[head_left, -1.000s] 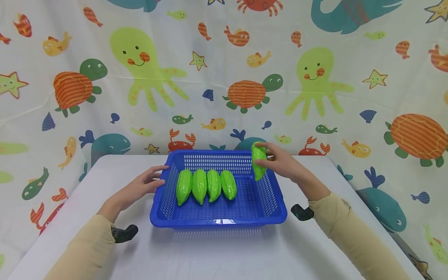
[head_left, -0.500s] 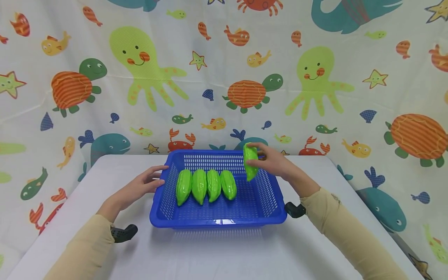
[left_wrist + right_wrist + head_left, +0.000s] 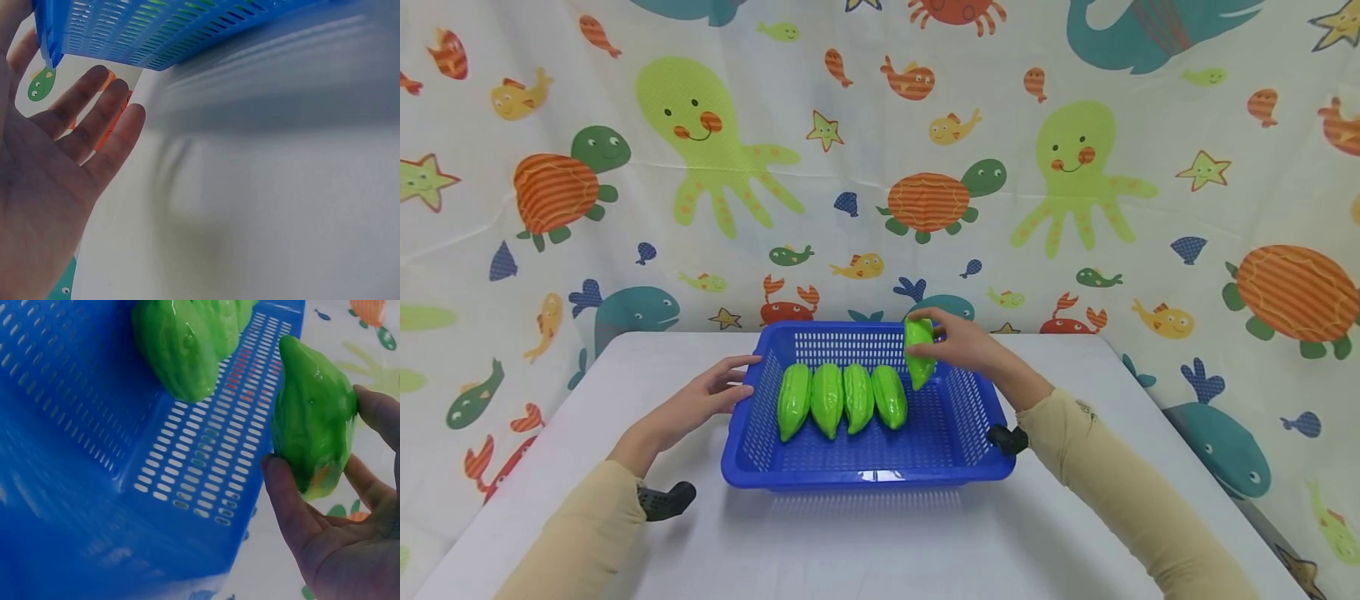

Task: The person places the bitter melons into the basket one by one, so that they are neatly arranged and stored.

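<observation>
A blue slotted basket stands on the white table and holds a row of several glossy green gourds. My right hand grips another green gourd above the basket's back right part, just right of the row. In the right wrist view the held gourd sits between thumb and fingers over the basket floor. My left hand rests with straight fingers against the basket's left rim; the left wrist view shows its fingers spread beside the basket wall.
The white table stretches in front of the basket. A sea-animal patterned curtain hangs right behind the table. The right half of the basket floor lies bare.
My right hand has carried the green gourd leftward and slightly down, from over the basket's right rim towards the row inside. The left hand has stayed in place.
</observation>
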`<state>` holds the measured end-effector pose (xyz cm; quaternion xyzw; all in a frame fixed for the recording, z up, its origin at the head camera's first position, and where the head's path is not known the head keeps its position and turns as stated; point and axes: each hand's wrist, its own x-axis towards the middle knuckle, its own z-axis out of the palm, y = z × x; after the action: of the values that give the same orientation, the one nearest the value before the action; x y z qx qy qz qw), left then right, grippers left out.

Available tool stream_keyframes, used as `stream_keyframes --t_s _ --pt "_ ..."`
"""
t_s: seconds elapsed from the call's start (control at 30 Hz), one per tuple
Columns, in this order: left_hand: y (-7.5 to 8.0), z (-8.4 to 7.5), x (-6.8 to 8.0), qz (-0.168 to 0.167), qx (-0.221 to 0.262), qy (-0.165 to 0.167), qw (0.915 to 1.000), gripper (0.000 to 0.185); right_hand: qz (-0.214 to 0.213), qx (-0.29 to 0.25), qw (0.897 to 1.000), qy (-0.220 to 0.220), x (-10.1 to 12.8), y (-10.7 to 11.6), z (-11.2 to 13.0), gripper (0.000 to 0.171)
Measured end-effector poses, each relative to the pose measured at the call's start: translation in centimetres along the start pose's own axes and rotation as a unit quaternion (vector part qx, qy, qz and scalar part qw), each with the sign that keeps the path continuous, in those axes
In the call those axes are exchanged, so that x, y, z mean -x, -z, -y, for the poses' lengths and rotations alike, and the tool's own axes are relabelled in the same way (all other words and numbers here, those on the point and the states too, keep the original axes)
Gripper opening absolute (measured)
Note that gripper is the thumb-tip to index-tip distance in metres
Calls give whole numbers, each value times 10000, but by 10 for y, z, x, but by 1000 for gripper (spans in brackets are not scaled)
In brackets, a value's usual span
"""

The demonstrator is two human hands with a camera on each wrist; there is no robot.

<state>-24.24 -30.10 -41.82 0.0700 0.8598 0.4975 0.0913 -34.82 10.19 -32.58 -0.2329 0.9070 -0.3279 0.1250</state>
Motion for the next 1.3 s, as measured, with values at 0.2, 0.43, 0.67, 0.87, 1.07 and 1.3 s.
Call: stream_keyframes --t_s 0.2,0.43,0.67,0.87,1.07,1.3 --pt "0 1 0 -7 -9 -21 10000 63 331 158 9993 -64 -5 -7 0 60" --pt "0 1 0 -17 -3 -6 10000 64 1076 337 9934 -214 -11 -16 -4 57" --pt "0 1 0 0 17 -8 10000 64 1433 659 9868 -370 -18 -24 -7 56" --pt "0 2 -1 0 21 7 10000 64 1488 861 9832 -606 -22 -31 -10 58" --pt "-1 1 -1 -9 -19 24 10000 64 1526 843 9825 -663 -24 -35 -15 60" --pt "0 1 0 -1 -41 23 10000 64 1604 875 9807 -692 -28 -37 -21 62"
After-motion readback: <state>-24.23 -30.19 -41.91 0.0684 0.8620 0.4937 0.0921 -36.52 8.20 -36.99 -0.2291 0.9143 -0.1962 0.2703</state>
